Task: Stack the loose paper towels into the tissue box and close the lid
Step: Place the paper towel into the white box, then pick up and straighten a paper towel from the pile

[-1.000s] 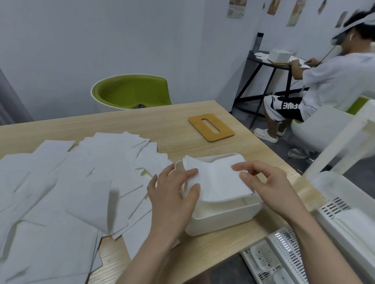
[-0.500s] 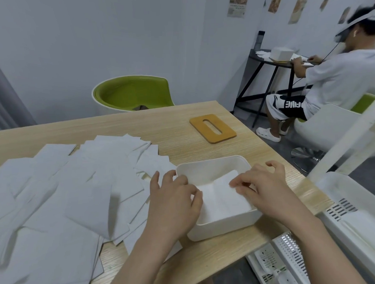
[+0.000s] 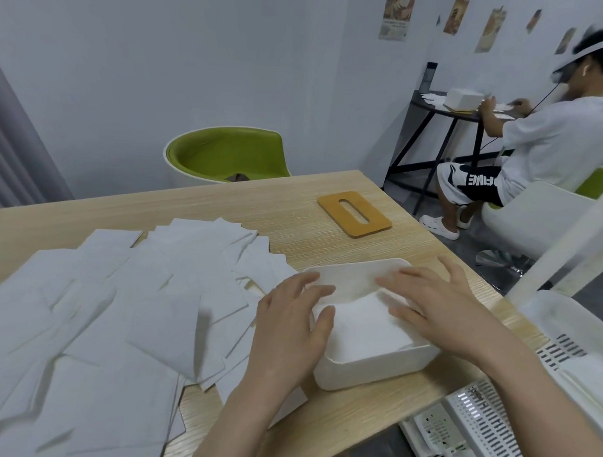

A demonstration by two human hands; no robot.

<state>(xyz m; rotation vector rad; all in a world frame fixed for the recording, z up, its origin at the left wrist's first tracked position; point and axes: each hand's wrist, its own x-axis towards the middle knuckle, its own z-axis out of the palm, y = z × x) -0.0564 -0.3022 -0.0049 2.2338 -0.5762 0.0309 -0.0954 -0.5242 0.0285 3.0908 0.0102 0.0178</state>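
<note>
Both hands (image 3: 364, 315) over open tissue box (image 3: 376, 366)

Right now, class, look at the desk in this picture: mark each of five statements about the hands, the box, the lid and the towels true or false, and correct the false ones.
1. The tissue box has its lid on. False: it is open, and the wooden lid lies apart on the table.
2. A paper towel lies inside the box. True.
3. Both hands, left and right, are at the box. True.
4. The loose towels lie right of the box. False: they lie to its left.
5. The lid has a slot. True.
</note>
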